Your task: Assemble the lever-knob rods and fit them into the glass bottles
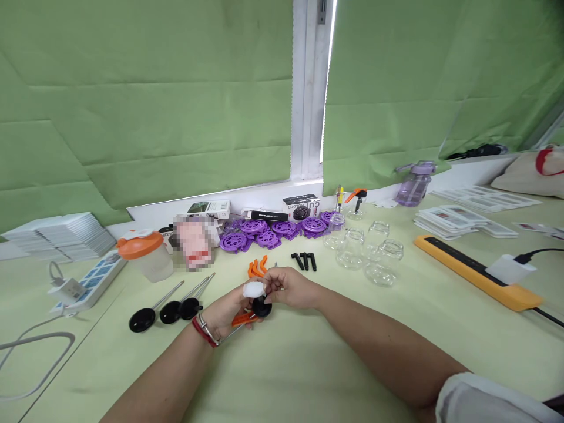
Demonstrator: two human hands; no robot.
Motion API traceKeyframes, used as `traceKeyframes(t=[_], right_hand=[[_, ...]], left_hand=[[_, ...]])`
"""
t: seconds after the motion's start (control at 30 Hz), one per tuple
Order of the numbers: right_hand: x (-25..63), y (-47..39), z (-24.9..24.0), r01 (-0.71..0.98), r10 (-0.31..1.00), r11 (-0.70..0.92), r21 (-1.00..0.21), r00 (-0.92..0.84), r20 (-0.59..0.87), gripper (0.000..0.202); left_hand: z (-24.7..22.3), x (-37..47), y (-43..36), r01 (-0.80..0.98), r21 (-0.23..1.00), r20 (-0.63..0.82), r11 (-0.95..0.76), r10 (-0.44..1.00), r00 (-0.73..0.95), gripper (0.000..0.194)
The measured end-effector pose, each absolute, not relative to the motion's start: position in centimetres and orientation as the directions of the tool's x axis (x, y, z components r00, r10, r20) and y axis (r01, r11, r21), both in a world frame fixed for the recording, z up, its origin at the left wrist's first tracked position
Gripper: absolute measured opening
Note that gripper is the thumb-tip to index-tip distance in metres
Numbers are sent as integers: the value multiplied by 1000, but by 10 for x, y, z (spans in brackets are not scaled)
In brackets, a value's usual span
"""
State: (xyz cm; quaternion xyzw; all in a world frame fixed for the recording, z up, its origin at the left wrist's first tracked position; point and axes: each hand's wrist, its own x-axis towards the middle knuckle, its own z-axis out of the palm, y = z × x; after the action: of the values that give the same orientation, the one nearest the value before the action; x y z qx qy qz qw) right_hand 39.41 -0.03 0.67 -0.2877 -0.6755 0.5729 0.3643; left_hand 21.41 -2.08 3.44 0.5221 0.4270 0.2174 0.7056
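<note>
My left hand [229,308], with a red band and a metal bracelet at the wrist, is wrapped round a black round lid [261,306] with an orange handle [243,319] and a thin metal rod. A white piece [254,289] sits at its thumb. My right hand [286,288] has its fingers pinched together at the upper right side of the lid; what they grip is too small to make out. Just beyond my hands lie several orange handles [257,267] and black L-shaped pieces [304,261]. On the left rest black lids with metal rods [142,319].
Purple plastic parts [268,232] lie along the back before small boxes [301,207]. Glass jars [350,249] stand right of centre. An orange power strip [476,273] is at right, an orange-lidded cup [147,255] and a white power strip [94,282] at left.
</note>
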Motion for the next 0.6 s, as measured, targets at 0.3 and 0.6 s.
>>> traceKeyframes(t=[0.3, 0.6], right_hand=[[394, -1, 7, -14, 797, 192, -981, -581, 164, 18], [394, -2, 8, -20, 804, 164, -986, -576, 146, 20]], left_hand=[[34, 214, -20, 131, 925, -368, 357, 751, 549, 47], [33, 213, -21, 126, 927, -361, 353, 749, 556, 47]])
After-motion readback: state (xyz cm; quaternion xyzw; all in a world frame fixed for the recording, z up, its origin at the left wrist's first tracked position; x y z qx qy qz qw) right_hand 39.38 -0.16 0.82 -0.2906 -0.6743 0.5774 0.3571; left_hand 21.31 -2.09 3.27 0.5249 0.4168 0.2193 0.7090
